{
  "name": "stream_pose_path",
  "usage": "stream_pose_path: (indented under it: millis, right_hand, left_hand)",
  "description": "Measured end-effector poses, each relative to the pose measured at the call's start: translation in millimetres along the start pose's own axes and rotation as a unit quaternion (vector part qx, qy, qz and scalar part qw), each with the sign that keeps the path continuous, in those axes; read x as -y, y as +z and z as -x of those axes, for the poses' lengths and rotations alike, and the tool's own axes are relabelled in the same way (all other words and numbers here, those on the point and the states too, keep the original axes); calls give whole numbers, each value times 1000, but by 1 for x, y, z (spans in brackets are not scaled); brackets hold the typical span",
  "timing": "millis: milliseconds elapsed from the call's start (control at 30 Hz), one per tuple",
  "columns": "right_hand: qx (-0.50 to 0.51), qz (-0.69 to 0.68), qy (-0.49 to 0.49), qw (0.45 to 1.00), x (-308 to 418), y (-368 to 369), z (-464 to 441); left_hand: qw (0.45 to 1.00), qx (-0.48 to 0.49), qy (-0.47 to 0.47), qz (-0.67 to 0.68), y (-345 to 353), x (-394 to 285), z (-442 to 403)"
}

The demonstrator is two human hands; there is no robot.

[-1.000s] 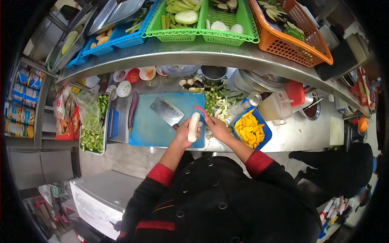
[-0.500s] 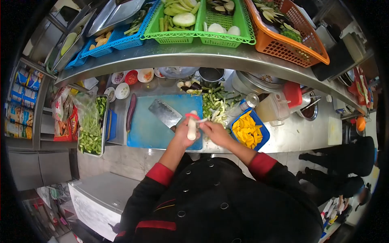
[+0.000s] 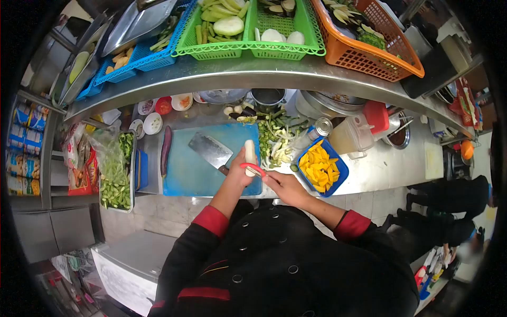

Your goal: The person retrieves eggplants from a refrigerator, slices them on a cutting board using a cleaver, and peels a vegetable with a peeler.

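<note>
A white, elongated vegetable stands nearly upright in my left hand, whose fingers wrap round it. My right hand grips a red peeler, and the peeler's head lies across the lower part of the vegetable. Both hands are over the right front part of a blue cutting board. A cleaver rests flat on the board, left of my left hand. Along the board's left edge lies a long purple eggplant.
Right of the board are green peelings, a blue container of yellow pieces and a jug. A tray of cut greens stands left. Baskets line the overhead shelf. Two people are at the right.
The red peeler has moved down along the white vegetable from its upper end, after being held apart from it at the right. The camera view has shifted slightly.
</note>
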State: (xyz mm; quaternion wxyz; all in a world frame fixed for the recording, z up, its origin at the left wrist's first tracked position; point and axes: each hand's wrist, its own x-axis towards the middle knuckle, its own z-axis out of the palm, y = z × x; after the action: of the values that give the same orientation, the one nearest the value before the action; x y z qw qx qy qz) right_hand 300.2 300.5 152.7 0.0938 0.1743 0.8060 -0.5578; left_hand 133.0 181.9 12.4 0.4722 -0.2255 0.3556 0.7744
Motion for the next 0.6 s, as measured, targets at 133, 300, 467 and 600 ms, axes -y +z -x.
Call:
stream_pose_path:
  millis: [133,300,467,600]
  right_hand:
    - [-40,9,-33,999,1,3,3]
    - [-70,1,-67,995,5,8,0]
    - [-82,9,-39,996,16,12,-3]
    - [-92,-9,-50,994,14,17,-15]
  left_hand:
    - [999,-32,-27,20,14,1,4]
    - [999,-9,-28,-23,8,-5,5]
    - [998,-45,-17,-41,17,-23,20]
    - [996,-77,-36,-39,28,-31,33]
